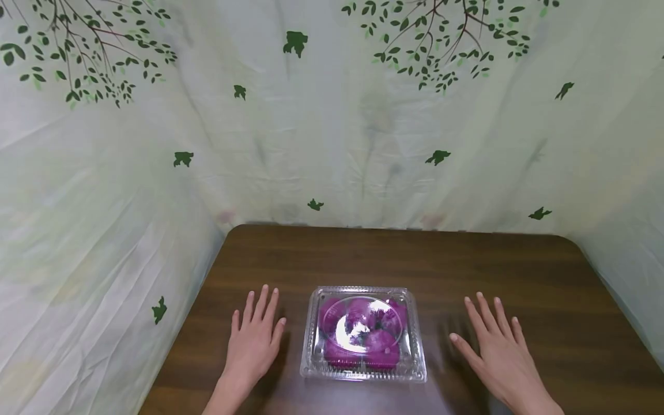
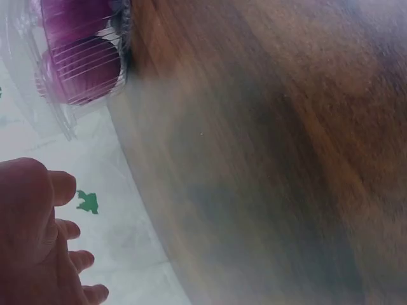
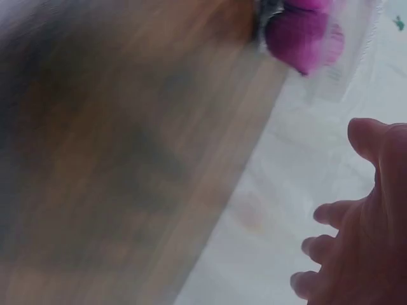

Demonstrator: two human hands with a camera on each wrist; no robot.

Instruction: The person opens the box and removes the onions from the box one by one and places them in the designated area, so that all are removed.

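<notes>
"Where's the box (image 1: 414, 346) sitting?"

"It's lying on the table (image 1: 415, 253) between the left hand (image 1: 252, 344) and right hand (image 1: 500, 354), touching neither, with purple balls (image 1: 382, 341) showing through."

"Which step are we seeing?"

"I'm judging it a ready pose, since nothing is being handled. Gripping the box would be calling for both hands coming inward."

"And their pose?"

"Both are facing palm down, seemingly hovering, fingers pointing forward, nearly straight and slightly spread, thumbs aiming inward, holding nothing."
</notes>
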